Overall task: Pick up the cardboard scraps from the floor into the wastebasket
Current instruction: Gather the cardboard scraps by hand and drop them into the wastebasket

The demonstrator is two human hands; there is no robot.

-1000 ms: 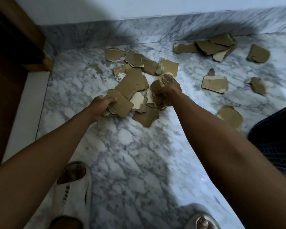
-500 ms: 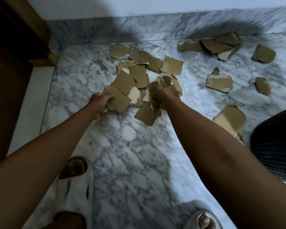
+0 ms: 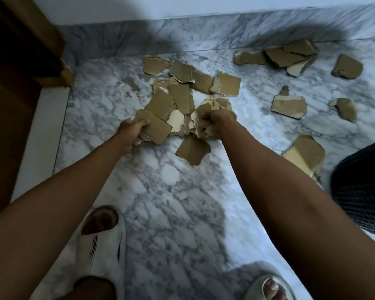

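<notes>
At the far left stands a dark wooden door frame [image 3: 20,68], and beside it the marble floor [image 3: 182,202] spreads out under me. My left foot sits in a white slipper [image 3: 102,243] at the bottom of the view. My left hand [image 3: 130,131] has its grip clenched around a stack of flat cardboard pieces [image 3: 154,129], thumb on top, at the near edge of the middle heap of cardboard scraps [image 3: 182,89]. One loose scrap [image 3: 193,150] lies on the floor just below and between my hands. My right hand [image 3: 220,124] has its grip clenched on a crumpled wad of cardboard [image 3: 212,107], close to the left hand's stack. Farther right more scraps lie scattered: a cluster [image 3: 286,56] near the skirting, single pieces [image 3: 289,106] in the open, and a larger one [image 3: 305,152] near the dark mesh wastebasket [image 3: 364,187], which stands at the right edge, well apart from both hands
</notes>
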